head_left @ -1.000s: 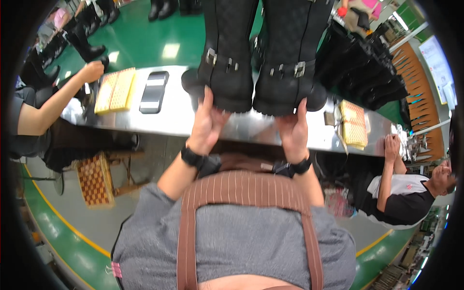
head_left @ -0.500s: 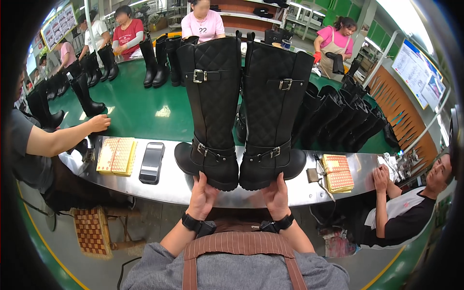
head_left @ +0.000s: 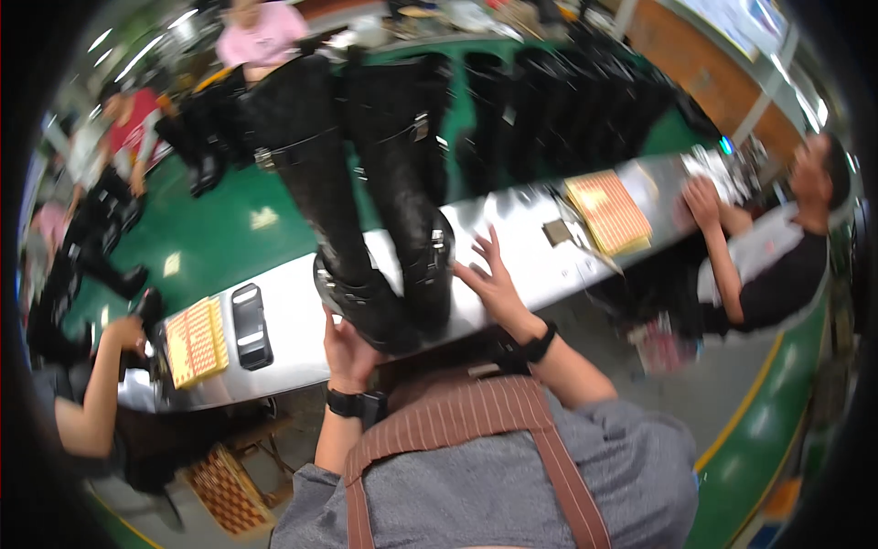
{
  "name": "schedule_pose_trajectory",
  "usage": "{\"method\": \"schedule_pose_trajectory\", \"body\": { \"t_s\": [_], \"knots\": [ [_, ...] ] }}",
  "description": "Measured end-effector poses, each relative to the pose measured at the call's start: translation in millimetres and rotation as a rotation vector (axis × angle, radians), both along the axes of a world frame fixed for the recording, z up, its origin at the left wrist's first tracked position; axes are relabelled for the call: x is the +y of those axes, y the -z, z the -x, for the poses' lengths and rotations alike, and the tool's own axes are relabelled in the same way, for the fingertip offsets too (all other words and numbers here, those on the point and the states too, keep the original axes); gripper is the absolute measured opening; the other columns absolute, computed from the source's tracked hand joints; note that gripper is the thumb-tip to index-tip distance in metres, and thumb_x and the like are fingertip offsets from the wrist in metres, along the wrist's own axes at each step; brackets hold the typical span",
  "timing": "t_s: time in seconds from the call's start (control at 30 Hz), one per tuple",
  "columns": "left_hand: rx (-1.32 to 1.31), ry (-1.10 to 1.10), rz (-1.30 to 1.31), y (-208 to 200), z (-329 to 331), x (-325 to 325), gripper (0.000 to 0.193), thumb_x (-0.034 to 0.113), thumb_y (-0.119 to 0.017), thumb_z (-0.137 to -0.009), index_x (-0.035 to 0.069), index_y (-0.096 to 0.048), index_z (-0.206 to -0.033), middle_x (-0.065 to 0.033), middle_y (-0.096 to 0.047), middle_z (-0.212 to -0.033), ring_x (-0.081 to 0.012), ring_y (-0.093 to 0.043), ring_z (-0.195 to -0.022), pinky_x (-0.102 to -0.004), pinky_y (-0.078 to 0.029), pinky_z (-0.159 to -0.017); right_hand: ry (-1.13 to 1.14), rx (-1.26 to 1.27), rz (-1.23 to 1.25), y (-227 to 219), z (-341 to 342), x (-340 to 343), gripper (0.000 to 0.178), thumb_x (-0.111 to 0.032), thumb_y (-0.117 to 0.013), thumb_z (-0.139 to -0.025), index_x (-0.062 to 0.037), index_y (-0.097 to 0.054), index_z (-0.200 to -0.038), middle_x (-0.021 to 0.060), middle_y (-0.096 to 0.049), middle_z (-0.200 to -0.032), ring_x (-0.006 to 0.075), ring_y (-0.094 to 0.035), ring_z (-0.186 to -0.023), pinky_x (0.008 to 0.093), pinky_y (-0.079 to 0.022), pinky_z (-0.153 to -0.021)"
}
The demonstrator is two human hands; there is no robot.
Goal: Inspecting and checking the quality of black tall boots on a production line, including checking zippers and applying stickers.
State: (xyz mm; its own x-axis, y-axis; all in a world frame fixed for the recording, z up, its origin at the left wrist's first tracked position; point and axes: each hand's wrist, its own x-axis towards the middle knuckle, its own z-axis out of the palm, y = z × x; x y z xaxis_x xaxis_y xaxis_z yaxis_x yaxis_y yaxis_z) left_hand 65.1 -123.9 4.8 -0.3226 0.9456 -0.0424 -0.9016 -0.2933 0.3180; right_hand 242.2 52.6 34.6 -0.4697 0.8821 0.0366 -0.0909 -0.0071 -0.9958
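Black buckled boots (head_left: pixel 395 188) looked assembled, not yet released, between left hand (head_left: pixel 350 355), half-curled around one foot (head_left: pixel 361 306), and right hand (head_left: pixel 497 285), spread, empty.

Left hand (head_left: pixel 349 355) grips low at the near end of the pair of black boots (head_left: pixel 398 197); straight beyond the grip their shafts block the way. Left of grip: bare strip of metal bench (head_left: pixel 294 316), passable up to the black case (head_left: pixel 251 328), yellow stack (head_left: pixel 195 343) past that. Right of grip: spread right hand (head_left: pixel 492 284), then bare metal until the dark square block (head_left: pixel 556 233). Beyond and right: boot row (head_left: pixel 544 114) blocks. Beyond and left: open green surface (head_left: pixel 224 242).
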Motion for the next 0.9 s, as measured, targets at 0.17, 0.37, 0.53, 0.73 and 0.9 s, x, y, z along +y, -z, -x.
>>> {"method": "schedule_pose_trajectory", "body": {
  "t_s": [0.17,0.37,0.53,0.73,0.9],
  "knots": [
    [0.032,-0.098,0.158,9.8,2.4,15.2,0.057,0.043,-0.045,-0.097,0.003,-0.042,-0.138,-0.0145,-0.047,-0.138,-0.0307,-0.046,-0.125,-0.045,-0.034,-0.109,-0.342,-0.125,-0.616,-27.4,-4.6,-13.8,0.068,-0.025,-0.061,-0.091,-0.0104,-0.026,-0.147,0.0149,-0.04,-0.14,0.0277,-0.041,-0.126,0.0377,-0.034,-0.106],
    [0.008,-0.115,0.195,9.2,-0.5,15.9,0.063,0.048,-0.05,-0.093,0.001,-0.043,-0.136,-0.0146,-0.049,-0.136,-0.0306,-0.048,-0.124,-0.0451,-0.036,-0.108,-0.51,-0.317,-0.611,-40.6,-42.1,26.2,0.044,-0.027,-0.065,-0.088,-0.0071,-0.056,-0.126,0.015,-0.06,-0.121,0.0261,-0.058,-0.111,0.0338,-0.044,-0.096],
    [0.142,-0.242,0.629,23.3,1.1,8.7,0.069,0.056,-0.049,-0.091,0.004,-0.045,-0.136,-0.0099,-0.05,-0.137,-0.0302,-0.047,-0.124,-0.0459,-0.034,-0.109,0.343,-0.798,-0.59,-48.9,-125.1,178.4,0.019,-0.021,-0.064,-0.083,-0.008,-0.07,-0.097,0.0099,-0.07,-0.081,0.0194,-0.067,-0.073,0.0309,-0.051,-0.067],
    [0.169,-0.246,0.706,51.0,7.9,-9.0,0.068,0.056,-0.048,-0.091,0.005,-0.045,-0.136,-0.0096,-0.05,-0.136,-0.0295,-0.048,-0.123,-0.0449,-0.035,-0.108,0.386,-0.992,-0.605,-12.6,-188.3,286.8,0.019,-0.012,-0.065,-0.078,-0.0051,-0.07,-0.095,0.0111,-0.07,-0.083,0.0227,-0.067,-0.078,0.0336,-0.051,-0.072],
    [0.166,-0.224,0.716,65.3,11.8,-21.9,0.067,0.056,-0.047,-0.092,0.006,-0.045,-0.136,-0.0093,-0.051,-0.136,-0.029,-0.049,-0.122,-0.044,-0.036,-0.107,0.338,-1.134,-0.579,8.1,-192.5,303.0,0.02,-0.009,-0.066,-0.075,-0.005,-0.07,-0.095,0.0136,-0.069,-0.086,0.0275,-0.067,-0.083,0.0361,-0.051,-0.076]
  ]
}}
